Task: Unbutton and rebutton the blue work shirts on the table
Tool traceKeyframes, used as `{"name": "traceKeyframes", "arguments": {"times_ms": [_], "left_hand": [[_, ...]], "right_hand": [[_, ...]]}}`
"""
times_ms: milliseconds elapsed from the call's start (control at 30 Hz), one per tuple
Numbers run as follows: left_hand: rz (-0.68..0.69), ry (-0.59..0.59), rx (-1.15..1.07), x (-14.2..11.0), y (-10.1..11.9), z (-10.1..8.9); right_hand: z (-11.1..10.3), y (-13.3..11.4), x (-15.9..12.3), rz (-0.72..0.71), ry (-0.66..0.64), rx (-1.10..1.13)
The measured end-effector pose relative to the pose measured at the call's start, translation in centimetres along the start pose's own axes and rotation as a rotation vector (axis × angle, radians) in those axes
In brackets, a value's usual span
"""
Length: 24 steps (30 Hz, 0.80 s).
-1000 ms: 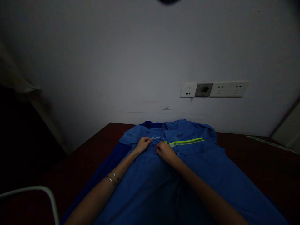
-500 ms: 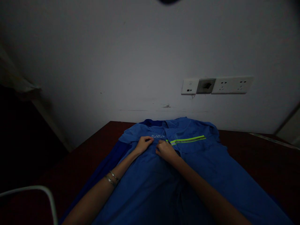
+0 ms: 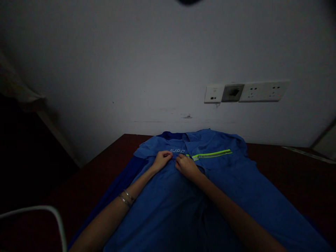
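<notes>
Hands (image 3: 174, 163) at front of blue garment (image 3: 225, 171), beside its white letters (image 3: 177, 151)

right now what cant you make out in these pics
All in the head view:
Anything the left hand and right hand pinch: hidden by fingers.
Lower end of the blue garment: past the bottom edge.
Ends of the white tube: past the left and bottom edges.

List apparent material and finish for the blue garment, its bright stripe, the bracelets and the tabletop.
Blue garment: woven fabric, matte, from its soft creases; fibre unclear.
Stripe: probably reflective tape, yellow-green edges around a grey band.
Bracelets: likely metal, polished, from silvery glints.
Tabletop: dark red, perhaps stained wood or laminate; too dim to settle material or gloss.
</notes>
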<state>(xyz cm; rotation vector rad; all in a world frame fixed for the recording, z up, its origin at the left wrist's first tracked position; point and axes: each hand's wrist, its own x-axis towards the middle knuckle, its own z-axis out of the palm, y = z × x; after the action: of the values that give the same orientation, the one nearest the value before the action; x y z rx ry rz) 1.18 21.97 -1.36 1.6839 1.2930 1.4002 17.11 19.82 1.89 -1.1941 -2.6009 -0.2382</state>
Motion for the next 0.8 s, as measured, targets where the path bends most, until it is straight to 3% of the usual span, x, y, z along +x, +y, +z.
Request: {"name": "traceKeyframes", "arguments": {"times_ms": [533, 800], "left_hand": [[0.066, 0.000, 0.018, -0.6, 0.2, 0.1], [0.113, 0.034, 0.017, -0.6, 3.2, -0.3]], "right_hand": [[-0.8, -0.4, -0.1, 0.129, 0.043, 0.081], [-2.4, -0.1, 0.3, 0.136, 0.131, 0.112]]}}
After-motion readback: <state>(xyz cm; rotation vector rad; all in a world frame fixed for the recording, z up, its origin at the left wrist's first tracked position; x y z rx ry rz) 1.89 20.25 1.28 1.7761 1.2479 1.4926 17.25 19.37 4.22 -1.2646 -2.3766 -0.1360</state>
